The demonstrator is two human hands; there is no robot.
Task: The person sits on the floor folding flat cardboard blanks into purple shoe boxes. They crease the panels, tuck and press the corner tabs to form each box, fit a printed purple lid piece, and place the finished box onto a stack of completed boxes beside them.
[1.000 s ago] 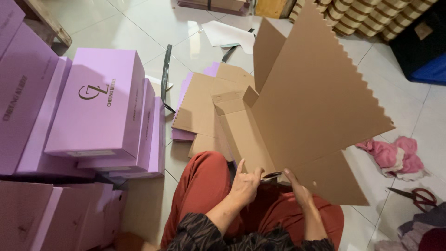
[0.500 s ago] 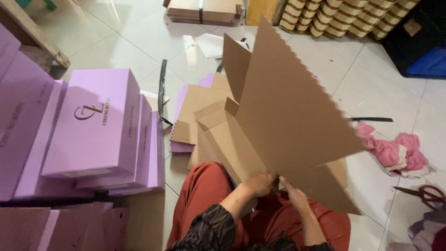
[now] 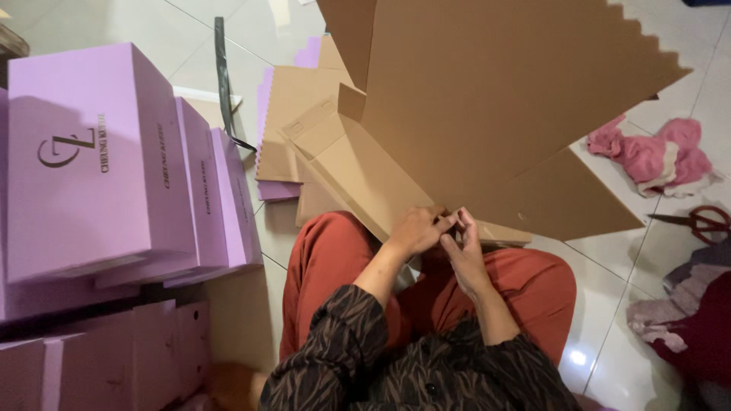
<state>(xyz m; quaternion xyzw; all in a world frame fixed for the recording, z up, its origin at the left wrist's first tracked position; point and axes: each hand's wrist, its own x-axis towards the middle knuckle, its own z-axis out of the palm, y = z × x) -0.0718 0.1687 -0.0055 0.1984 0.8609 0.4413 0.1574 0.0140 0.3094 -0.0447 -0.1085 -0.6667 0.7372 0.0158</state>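
Note:
A large brown cardboard box blank (image 3: 487, 99) with zigzag edges stands tilted over my lap, its side flaps partly folded up. My left hand (image 3: 415, 230) grips the near bottom edge of the cardboard, fingers curled over it. Right beside it, my right hand (image 3: 463, 245) pinches the same edge, fingertips touching those of the left hand. Both hands rest above my red trousers (image 3: 335, 259). The part of the cardboard edge under my fingers is hidden.
Finished purple boxes (image 3: 91, 160) are stacked at my left, with more purple boxes (image 3: 114, 365) below. Flat cardboard blanks (image 3: 293, 122) lie on the tiled floor ahead. A pink cloth (image 3: 651, 156), red-handled scissors (image 3: 704, 221) and more cloth (image 3: 685, 320) lie at the right.
The view has dropped and closed in on my lap. The cardboard has tipped nearer to me, and both hands have come together on its near bottom edge.

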